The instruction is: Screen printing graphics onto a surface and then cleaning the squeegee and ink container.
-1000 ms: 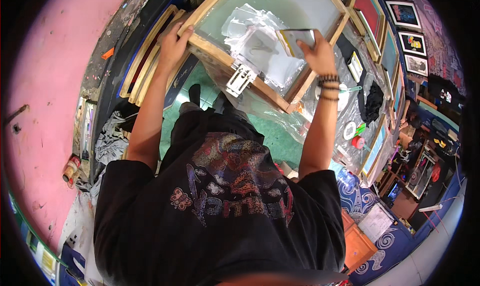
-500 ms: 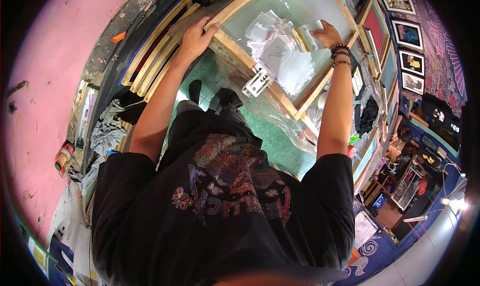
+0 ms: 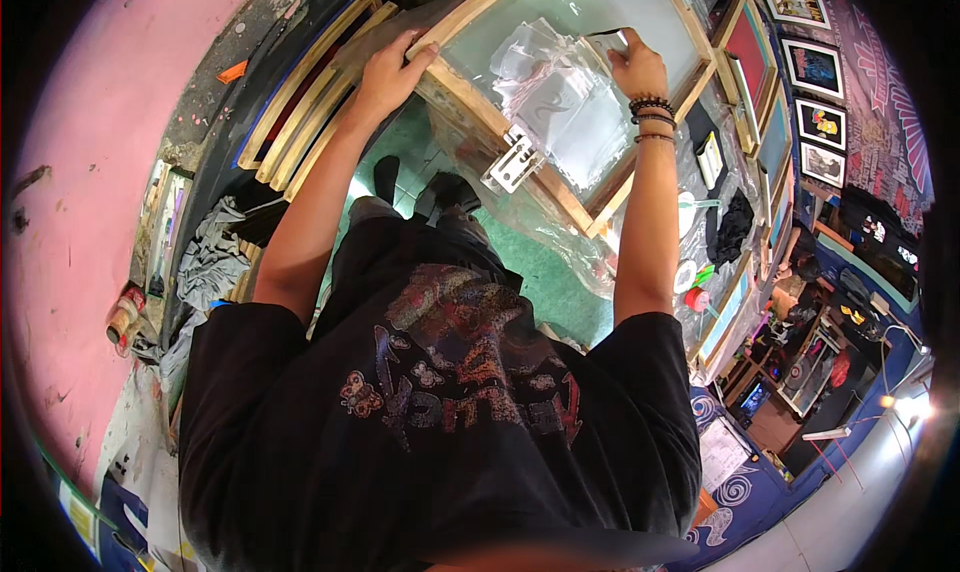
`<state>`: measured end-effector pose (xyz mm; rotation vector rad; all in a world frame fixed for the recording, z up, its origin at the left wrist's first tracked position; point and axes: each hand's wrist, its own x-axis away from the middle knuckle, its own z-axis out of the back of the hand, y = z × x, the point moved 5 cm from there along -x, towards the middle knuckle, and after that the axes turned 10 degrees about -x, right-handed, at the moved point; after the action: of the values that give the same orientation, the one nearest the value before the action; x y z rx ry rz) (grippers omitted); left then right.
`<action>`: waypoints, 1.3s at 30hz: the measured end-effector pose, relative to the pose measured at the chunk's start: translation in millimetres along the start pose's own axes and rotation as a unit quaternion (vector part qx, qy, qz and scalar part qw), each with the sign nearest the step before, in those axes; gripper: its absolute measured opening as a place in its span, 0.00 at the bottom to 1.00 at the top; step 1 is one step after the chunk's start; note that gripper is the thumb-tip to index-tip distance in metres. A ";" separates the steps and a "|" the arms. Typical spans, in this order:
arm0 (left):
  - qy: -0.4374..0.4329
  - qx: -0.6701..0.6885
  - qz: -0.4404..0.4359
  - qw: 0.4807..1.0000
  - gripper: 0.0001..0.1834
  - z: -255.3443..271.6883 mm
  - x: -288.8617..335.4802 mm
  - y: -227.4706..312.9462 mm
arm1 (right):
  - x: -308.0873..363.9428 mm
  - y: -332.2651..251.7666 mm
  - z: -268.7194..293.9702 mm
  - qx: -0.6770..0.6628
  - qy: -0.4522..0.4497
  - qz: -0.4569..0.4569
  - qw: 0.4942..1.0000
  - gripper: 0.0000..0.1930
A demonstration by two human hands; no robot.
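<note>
A wooden screen-printing frame [image 3: 570, 194] lies tilted ahead of me, its pale mesh smeared with glossy whitish ink [image 3: 575, 112] around a faint curved design. My left hand [image 3: 393, 80] grips the frame's left wooden edge, thumb on top. Over the mesh, my right hand [image 3: 638, 69] is closed on a thin flat scraper [image 3: 604, 34], now seen nearly edge-on and partly hidden by the fingers. Dark beaded bracelets circle the right wrist. A metal hinge clamp [image 3: 515, 160] sits on the frame's near edge.
More wooden frames [image 3: 310, 102] stand stacked at left beside a pink wall [image 3: 100, 122]. Further screens [image 3: 745, 62] line the right, near a black cloth [image 3: 735, 227] and a red-lidded container [image 3: 697, 298]. Crumpled grey cloth [image 3: 212, 257] lies at lower left. Plastic sheeting hangs under the frame.
My right hand has moved left and slightly up over the mesh, turning the scraper from face-on to nearly edge-on. My left hand stays on the frame.
</note>
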<state>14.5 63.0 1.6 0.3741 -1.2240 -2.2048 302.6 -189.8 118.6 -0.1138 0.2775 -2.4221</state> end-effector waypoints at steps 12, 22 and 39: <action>0.016 -0.038 -0.026 0.999 0.37 -3.0 1.5 -6.1 | 44.6 -22.6 -31.6 -0.034 -0.004 -0.017 0.999 0.19; -0.022 -0.024 0.007 0.999 0.40 -5.1 0.5 -10.3 | 70.0 -33.3 -31.6 -0.085 -0.040 -0.021 0.995 0.20; -0.074 -0.013 0.064 0.995 0.38 8.3 5.1 8.3 | -16.9 37.7 -28.3 -0.179 -0.318 -0.052 0.929 0.31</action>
<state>9.3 62.2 13.2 0.1189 -1.2593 -2.1676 334.8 -201.9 82.3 -1.0748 0.4118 -2.2620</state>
